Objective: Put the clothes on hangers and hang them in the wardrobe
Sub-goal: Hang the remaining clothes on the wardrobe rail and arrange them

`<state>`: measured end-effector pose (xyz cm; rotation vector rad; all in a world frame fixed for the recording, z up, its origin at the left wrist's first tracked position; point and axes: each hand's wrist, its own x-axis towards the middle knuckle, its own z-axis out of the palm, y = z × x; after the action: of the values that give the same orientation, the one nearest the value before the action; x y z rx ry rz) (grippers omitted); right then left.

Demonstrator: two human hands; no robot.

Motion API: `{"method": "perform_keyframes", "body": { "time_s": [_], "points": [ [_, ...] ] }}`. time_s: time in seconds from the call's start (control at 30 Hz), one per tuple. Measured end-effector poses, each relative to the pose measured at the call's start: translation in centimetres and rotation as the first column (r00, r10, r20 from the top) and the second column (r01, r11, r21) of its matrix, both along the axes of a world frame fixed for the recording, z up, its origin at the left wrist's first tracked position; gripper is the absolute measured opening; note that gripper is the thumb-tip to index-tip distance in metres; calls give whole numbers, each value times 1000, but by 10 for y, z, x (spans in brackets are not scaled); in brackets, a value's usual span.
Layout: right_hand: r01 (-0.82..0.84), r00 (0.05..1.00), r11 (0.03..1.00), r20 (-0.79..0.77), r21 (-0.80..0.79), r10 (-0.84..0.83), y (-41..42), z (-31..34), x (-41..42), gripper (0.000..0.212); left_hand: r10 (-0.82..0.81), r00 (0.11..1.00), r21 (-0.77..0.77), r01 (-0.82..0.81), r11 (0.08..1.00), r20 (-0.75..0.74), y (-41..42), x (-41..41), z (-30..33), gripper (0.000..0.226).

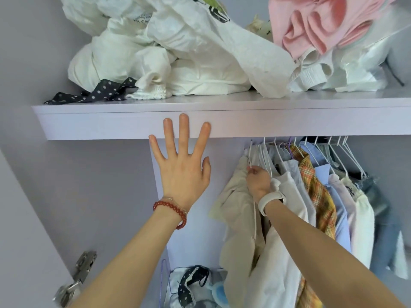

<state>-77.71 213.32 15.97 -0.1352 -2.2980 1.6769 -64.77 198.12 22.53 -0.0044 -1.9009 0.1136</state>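
Right hand [259, 182] pinches the white hanger [252, 156] carrying the beige garment [239, 210], hook pointing up toward a rail hidden behind the shelf [266, 123] edge, directly above the fingers; left hand [182, 172], fingers spread wide, holds nothing.

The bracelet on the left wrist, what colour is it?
Red: the bracelet is a string of round red beads, seen in the head view.

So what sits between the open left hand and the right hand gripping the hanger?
In the head view, only bare lilac wardrobe panel separates the left hand from the right hand pinching the white hanger.
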Motion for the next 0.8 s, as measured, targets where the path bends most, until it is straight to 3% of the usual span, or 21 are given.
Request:
{"method": "perform_keyframes", "body": {
  "time_s": [0.13, 0.2, 0.37, 0.53, 0.8],
  "points": [
    [-20, 996, 999, 91, -34, 23, 19, -34, 22, 28, -7, 1000, 7, 7, 1000, 15, -1, 4, 1, 81],
    [-19, 995, 997, 98, 70, 12, 25, -44, 37, 26, -11, 1000, 6, 10, 1000, 30, 0, 7, 2, 82],
    [41, 996, 971, -90, 234, -20, 21, -21, 53, 26, -27, 998, -4, 27, 1000, 57, -2, 12, 4, 81],
    [103, 968, 981, -245, 165, -61, 12, 12, 49, 26, -14, 998, -2, 14, 1000, 57, -1, 13, 3, 78],
    [110, 991, 970, -95, 218, -92, 8, 29, -1, 25, 53, 999, -33, -52, 998, 9, -1, 5, 0, 83]
  ]
}}
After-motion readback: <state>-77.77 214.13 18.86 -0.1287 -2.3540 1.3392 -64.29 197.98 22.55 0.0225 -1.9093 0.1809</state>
